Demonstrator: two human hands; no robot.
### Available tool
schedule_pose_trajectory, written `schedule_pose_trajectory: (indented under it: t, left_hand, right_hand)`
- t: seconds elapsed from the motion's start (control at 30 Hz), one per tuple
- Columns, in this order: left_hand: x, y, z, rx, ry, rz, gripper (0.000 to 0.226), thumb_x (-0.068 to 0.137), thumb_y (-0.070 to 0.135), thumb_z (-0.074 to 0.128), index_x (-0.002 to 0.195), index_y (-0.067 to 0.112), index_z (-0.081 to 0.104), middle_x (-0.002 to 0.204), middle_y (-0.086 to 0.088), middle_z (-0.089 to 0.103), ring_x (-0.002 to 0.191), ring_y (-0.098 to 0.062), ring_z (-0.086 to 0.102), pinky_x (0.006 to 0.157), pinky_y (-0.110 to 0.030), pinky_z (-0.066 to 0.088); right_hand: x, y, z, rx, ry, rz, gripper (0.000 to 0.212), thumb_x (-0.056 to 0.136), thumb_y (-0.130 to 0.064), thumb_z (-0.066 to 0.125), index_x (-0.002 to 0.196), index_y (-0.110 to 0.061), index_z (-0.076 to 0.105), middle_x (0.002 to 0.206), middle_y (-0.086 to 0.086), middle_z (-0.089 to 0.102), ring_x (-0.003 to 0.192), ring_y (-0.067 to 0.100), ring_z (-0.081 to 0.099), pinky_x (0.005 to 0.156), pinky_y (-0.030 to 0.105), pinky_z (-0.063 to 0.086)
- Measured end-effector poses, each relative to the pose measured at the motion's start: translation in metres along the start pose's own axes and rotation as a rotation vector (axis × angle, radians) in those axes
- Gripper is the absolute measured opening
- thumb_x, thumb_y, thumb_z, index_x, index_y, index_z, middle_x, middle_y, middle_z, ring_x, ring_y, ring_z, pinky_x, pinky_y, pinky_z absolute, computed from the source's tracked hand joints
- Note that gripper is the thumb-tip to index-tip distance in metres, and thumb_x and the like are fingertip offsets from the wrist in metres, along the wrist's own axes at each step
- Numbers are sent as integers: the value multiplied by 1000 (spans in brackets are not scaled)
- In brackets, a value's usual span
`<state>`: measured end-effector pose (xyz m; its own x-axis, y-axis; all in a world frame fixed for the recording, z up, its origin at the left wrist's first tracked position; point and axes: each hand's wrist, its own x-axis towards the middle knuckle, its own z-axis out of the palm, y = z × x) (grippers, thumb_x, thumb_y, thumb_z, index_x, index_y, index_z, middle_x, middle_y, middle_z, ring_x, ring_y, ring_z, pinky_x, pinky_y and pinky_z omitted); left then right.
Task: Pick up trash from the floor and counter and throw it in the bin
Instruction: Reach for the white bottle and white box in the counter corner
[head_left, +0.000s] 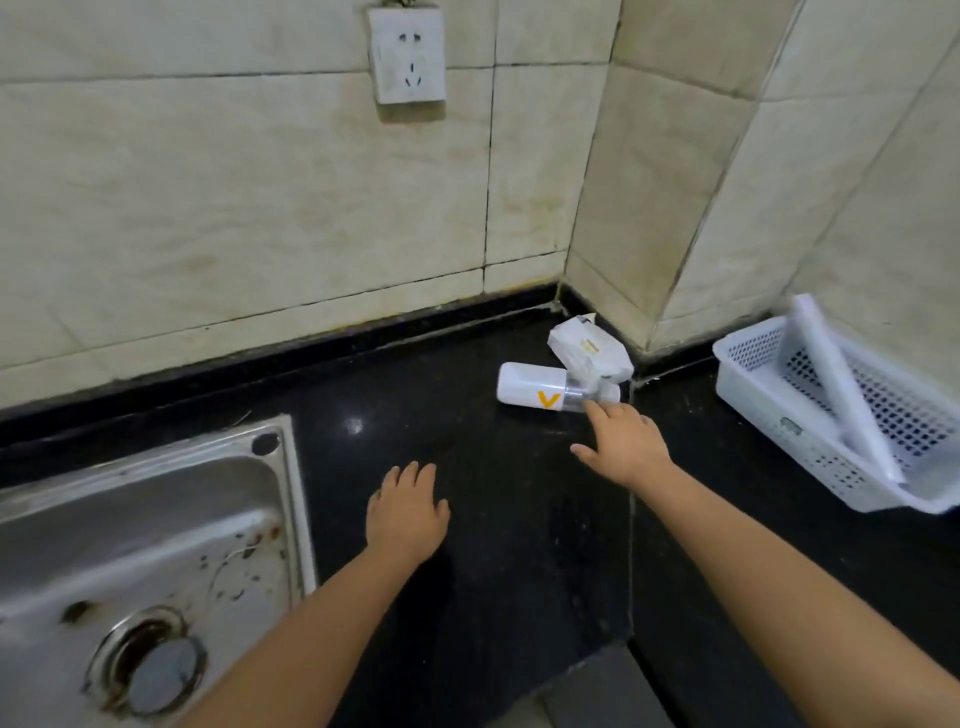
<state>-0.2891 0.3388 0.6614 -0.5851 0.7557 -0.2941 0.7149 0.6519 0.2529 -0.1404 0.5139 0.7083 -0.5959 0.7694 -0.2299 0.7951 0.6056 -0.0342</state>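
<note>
A white plastic bottle (530, 385) with an orange mark lies on its side on the black counter (467, 571), close to the back corner. A crumpled white paper wrapper (587, 345) rests against it, right in the corner. My right hand (623, 441) is stretched toward the bottle, fingers apart, its fingertips just touching the bottle's clear end, holding nothing. My left hand (405, 512) hovers low over the counter, fingers spread and empty. No bin is in view.
A steel sink (156, 545) with a drain fills the lower left. A white perforated basket (810, 415) holding a white roll stands at the right against the tiled wall. A wall socket (408, 54) is above. The counter's front edge drops off at the bottom centre.
</note>
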Motion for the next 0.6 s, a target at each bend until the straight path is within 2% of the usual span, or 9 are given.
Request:
schedule_pose_trajectory:
  t: [0.1, 0.17, 0.37, 0.43, 0.5, 0.6]
  left_hand:
    - [39, -8, 9, 17, -49, 29, 55, 101, 31, 37, 150, 15, 18, 161, -6, 15, 149, -24, 11, 122, -38, 18]
    - [62, -13, 16, 28, -77, 70, 56, 101, 33, 35, 151, 15, 16, 161, -5, 10, 150, -23, 7, 124, -37, 14]
    - [90, -30, 42, 54, -172, 139, 59, 102, 39, 29, 152, 17, 9, 162, -2, -1, 150, -18, -2, 124, -35, 4]
    - [91, -32, 43, 49, -175, 143, 59, 101, 39, 29, 152, 17, 9, 162, -2, -1, 150, -18, -2, 124, -35, 4]
    - [90, -31, 42, 39, -180, 138, 59, 101, 39, 29, 152, 17, 9, 162, -2, -1, 150, -18, -2, 124, -35, 4]
    - [90, -26, 39, 56, -189, 135, 58, 101, 38, 30, 152, 16, 12, 162, -3, 2, 150, -19, 0, 124, -36, 6]
  right_hand:
    - [43, -7, 4, 31, -26, 19, 69, 87, -39, 58, 142, -12, 27, 144, 14, 41, 131, 30, 41, 106, 44, 39]
    - [69, -10, 10, 51, -32, 37, 75, 84, -36, 63, 144, -12, 24, 147, 13, 37, 133, 30, 39, 107, 44, 38]
    - [127, -10, 25, -48, -53, 82, 87, 81, -31, 67, 147, -11, 13, 155, 12, 19, 146, 33, 9, 117, 49, 18]
    - [135, -9, 29, -54, -59, 116, 83, 81, -27, 66, 145, -9, 16, 151, 15, 24, 144, 34, 14, 117, 49, 17]
    - [135, -8, 32, -56, -22, 137, 74, 80, -25, 66, 140, -6, 27, 142, 20, 34, 135, 38, 29, 114, 48, 25]
    - [118, -7, 35, 3, -15, 153, 66, 77, -25, 69, 131, -2, 38, 135, 23, 37, 127, 40, 35, 105, 44, 37]
